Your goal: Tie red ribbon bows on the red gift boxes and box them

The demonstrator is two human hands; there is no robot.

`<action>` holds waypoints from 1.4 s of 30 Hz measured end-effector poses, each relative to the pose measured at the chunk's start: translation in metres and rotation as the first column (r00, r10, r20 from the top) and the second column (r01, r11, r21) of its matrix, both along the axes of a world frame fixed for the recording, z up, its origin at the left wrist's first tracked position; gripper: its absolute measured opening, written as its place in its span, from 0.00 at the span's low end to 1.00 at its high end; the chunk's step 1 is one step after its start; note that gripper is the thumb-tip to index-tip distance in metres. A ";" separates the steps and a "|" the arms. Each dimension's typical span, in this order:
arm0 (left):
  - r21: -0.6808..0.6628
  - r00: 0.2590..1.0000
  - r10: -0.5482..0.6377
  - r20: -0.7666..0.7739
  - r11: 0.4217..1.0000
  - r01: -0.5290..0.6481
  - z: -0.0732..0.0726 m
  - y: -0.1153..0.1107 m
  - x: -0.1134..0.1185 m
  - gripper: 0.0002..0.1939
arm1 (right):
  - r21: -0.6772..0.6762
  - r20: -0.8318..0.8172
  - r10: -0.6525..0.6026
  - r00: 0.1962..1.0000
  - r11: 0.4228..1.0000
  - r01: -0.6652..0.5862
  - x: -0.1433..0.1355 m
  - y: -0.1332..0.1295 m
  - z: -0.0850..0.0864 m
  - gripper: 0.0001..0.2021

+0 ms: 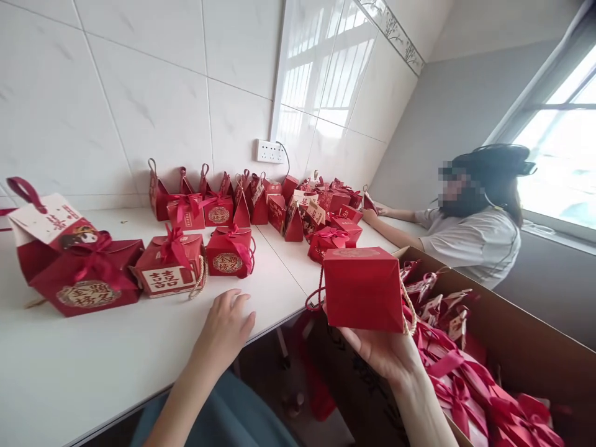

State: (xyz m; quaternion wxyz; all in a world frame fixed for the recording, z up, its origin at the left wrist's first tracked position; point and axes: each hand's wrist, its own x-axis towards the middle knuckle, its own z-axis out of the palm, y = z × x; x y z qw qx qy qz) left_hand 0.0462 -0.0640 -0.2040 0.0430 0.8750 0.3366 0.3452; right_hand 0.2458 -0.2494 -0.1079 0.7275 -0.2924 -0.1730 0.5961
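My right hand (391, 357) supports a red gift box (363, 292) from below and behind, just past the table's front edge. A plain side of the box faces me, and cords hang at both its sides. My left hand (228, 323) rests on the white table (274, 273) near its edge, fingers apart with nothing in them. Closest to it is a red gift box with a round gold emblem and ribbon bow (229, 257). Left of that stand a gift box with a white label (168, 273) and a larger bow-tied gift box (90, 288).
An open cardboard carton (526, 316) at the right holds several red gift boxes with bows. More gift boxes (326, 205) crowd the table's back by the tiled wall, below a power strip (270, 151). Another person (475, 230) sits at the far right, arms on the table.
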 end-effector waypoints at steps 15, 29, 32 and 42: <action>-0.030 0.995 -0.016 -0.099 0.999 0.013 0.006 -0.002 -0.003 0.20 | 0.479 0.867 -0.461 -0.190 0.662 0.576 0.006 -0.017 -0.014 0.44; 0.042 0.986 -0.059 -0.153 0.997 0.066 0.004 0.003 -0.002 0.23 | 0.654 0.707 -0.195 -0.679 0.544 0.526 0.058 -0.128 0.006 0.50; 0.043 0.985 -0.061 -0.163 0.997 0.069 0.004 0.003 -0.002 0.22 | 0.618 0.762 -0.195 -0.617 0.505 0.603 0.072 -0.135 0.011 0.49; 0.035 0.985 -0.056 -0.163 0.997 0.062 0.005 0.004 -0.003 0.20 | 0.293 0.950 -0.014 -0.312 0.392 0.872 0.149 -0.095 -0.010 0.55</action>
